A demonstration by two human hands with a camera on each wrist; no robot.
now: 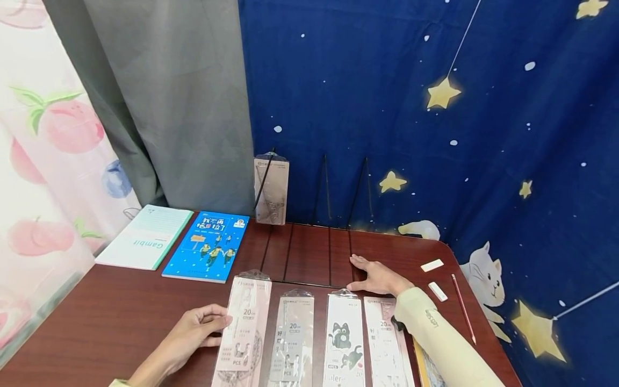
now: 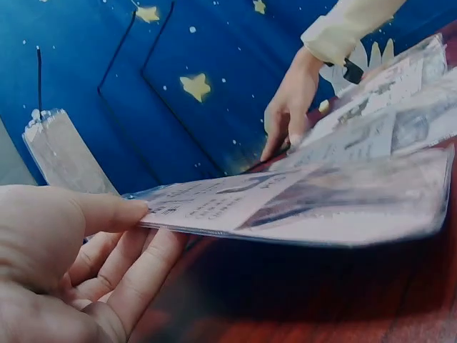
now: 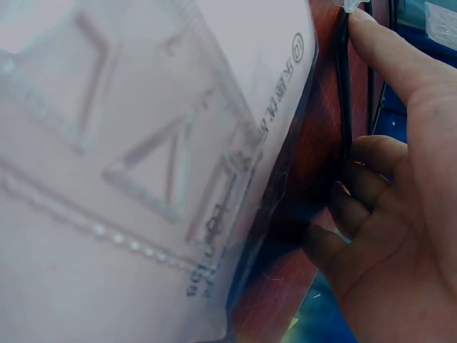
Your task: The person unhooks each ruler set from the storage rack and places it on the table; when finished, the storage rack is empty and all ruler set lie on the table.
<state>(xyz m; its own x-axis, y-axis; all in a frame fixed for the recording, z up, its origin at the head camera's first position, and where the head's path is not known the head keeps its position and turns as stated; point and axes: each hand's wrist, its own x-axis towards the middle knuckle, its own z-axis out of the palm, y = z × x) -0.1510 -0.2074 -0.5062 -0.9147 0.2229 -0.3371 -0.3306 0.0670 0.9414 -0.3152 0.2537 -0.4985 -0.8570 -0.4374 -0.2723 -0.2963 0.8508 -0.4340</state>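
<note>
A: Left hand (image 1: 193,333)?
B: At about 7 o'clock on the table (image 1: 96,322). Thumb on top, fingers (image 2: 143,279) under the left edge of the pink ruler pack (image 1: 244,333), pinching it; wrist view shows that edge raised off the wood.
A: Right hand (image 1: 379,277)?
B: Approx 3 o'clock from table centre, flat on the black wire rack (image 1: 309,252), fingers spread and mostly straight, holding nothing. Right wrist view: one fingertip (image 3: 371,28) lies along a black wire, other fingers loosely bent.
A: Other packs?
B: Three more in a row w/ the pink one, at 6 o'clock: grey pack (image 1: 292,338), cat pack (image 1: 344,338), then a fourth pack (image 1: 387,344) partly under the right sleeve (image 1: 435,338).
A: Back of table?
B: One pack stands upright in the rack (image 1: 272,191) at 12. Blue book (image 1: 208,246) and green notebook (image 1: 145,244) at 10–11. Two erasers (image 1: 435,278) and a red pencil (image 1: 463,307) at 3–4.
</note>
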